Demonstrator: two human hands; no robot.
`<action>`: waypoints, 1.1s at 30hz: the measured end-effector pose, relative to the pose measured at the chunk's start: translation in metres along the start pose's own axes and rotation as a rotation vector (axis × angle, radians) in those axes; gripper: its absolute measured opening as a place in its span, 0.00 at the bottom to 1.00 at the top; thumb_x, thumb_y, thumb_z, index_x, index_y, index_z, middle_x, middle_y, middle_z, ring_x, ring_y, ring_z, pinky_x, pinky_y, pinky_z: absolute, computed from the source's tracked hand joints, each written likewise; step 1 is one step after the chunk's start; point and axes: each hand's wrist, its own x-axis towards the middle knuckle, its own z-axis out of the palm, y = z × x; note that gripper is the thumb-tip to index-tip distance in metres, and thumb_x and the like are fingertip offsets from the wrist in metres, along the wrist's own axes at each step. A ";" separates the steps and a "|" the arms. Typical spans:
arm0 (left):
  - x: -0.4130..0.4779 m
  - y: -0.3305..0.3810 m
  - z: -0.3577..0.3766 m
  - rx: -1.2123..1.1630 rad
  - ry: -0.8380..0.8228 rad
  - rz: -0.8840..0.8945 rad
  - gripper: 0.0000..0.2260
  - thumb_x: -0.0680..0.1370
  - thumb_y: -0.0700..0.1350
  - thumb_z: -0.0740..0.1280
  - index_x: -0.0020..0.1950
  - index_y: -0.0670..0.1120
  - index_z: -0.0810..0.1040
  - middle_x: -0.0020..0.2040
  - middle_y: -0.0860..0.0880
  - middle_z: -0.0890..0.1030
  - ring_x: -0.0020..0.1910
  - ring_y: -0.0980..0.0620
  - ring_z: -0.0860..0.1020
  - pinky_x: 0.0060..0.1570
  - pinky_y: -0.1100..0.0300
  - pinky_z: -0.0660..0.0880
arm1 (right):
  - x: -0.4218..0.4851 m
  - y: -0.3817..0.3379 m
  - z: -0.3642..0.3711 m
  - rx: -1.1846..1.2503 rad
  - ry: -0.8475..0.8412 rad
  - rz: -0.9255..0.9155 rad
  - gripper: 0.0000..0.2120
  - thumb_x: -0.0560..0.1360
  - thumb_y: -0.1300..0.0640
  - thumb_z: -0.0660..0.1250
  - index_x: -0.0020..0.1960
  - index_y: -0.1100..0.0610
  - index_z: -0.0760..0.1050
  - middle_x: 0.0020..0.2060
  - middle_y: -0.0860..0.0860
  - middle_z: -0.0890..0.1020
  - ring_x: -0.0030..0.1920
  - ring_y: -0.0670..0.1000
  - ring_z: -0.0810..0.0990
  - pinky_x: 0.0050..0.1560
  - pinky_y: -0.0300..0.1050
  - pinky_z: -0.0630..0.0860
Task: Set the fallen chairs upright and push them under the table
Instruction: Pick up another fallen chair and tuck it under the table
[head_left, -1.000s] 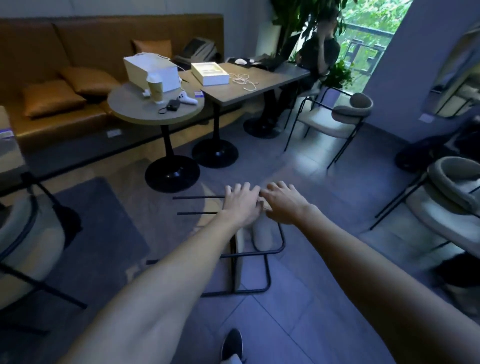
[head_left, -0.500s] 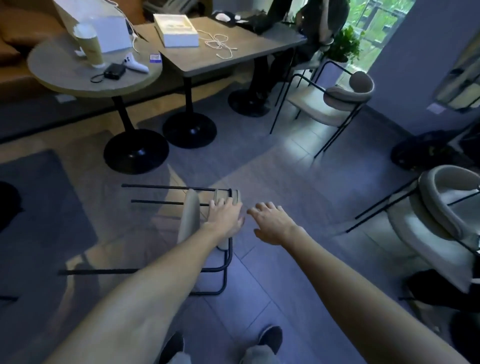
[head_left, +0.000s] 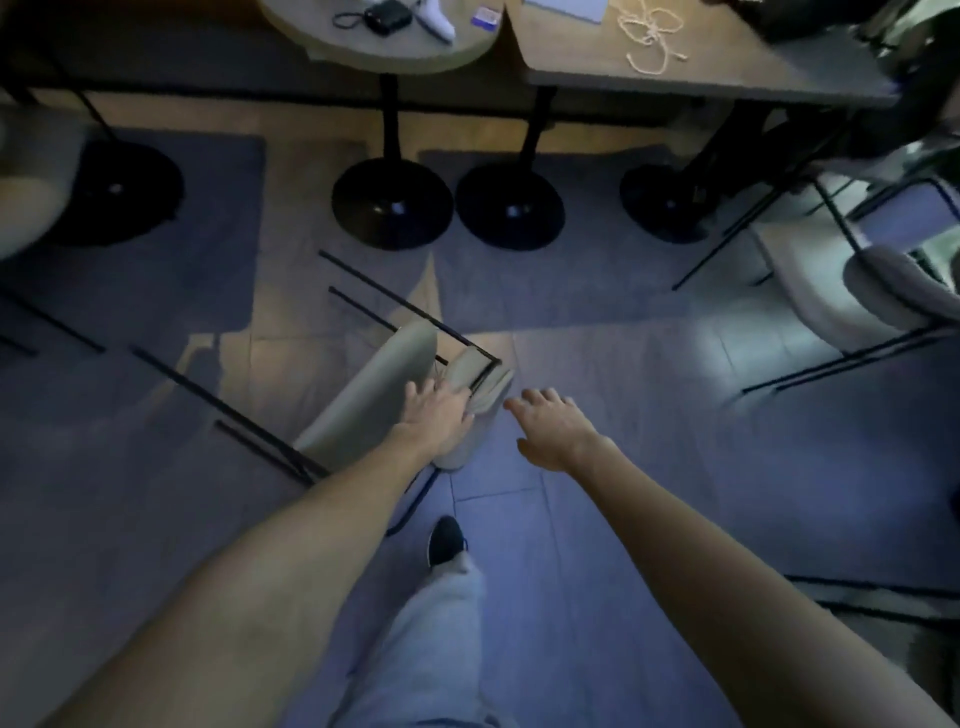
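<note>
A fallen chair (head_left: 371, 400) with a beige seat and thin black legs lies on its side on the floor in the middle of the view, its legs pointing left and away. My left hand (head_left: 439, 415) rests on the padded backrest, fingers spread over its top. To the right of the backrest hovers my right hand (head_left: 553, 428), fingers relaxed and touching nothing. The round table (head_left: 332, 39) and the rectangular table (head_left: 727, 73) stand just beyond the chair, their black pedestal bases on the floor.
An upright beige chair (head_left: 852, 291) stands at the right, another chair edge at the far left (head_left: 26, 208). Black round bases (head_left: 392, 202) sit between the fallen chair and the sofa. My foot (head_left: 445, 540) is just behind the chair. A person sits at the top right.
I have stepped closer and tilted my view down. My left hand has stayed on the chair's backrest, and the chair has turned, its legs now pointing diagonally away. My right hand remains beside it.
</note>
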 end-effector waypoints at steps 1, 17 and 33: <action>0.010 0.002 0.002 -0.022 0.000 -0.030 0.16 0.82 0.55 0.57 0.64 0.48 0.73 0.65 0.43 0.73 0.64 0.41 0.70 0.63 0.44 0.64 | 0.011 0.009 -0.001 -0.015 -0.003 -0.028 0.26 0.78 0.52 0.64 0.73 0.55 0.63 0.68 0.59 0.70 0.67 0.62 0.69 0.64 0.58 0.70; 0.119 0.067 0.043 -0.226 0.100 -0.449 0.18 0.81 0.56 0.58 0.67 0.49 0.74 0.67 0.43 0.71 0.64 0.42 0.68 0.60 0.48 0.64 | 0.148 0.124 -0.005 -0.262 -0.147 -0.403 0.26 0.77 0.55 0.64 0.74 0.56 0.63 0.68 0.59 0.70 0.68 0.61 0.68 0.66 0.58 0.68; 0.284 0.104 0.248 0.234 0.180 -0.534 0.35 0.74 0.58 0.68 0.78 0.49 0.60 0.71 0.39 0.66 0.68 0.38 0.66 0.67 0.43 0.61 | 0.367 0.192 0.226 -0.144 0.084 -0.529 0.54 0.68 0.59 0.77 0.81 0.51 0.43 0.73 0.58 0.61 0.70 0.64 0.66 0.68 0.60 0.68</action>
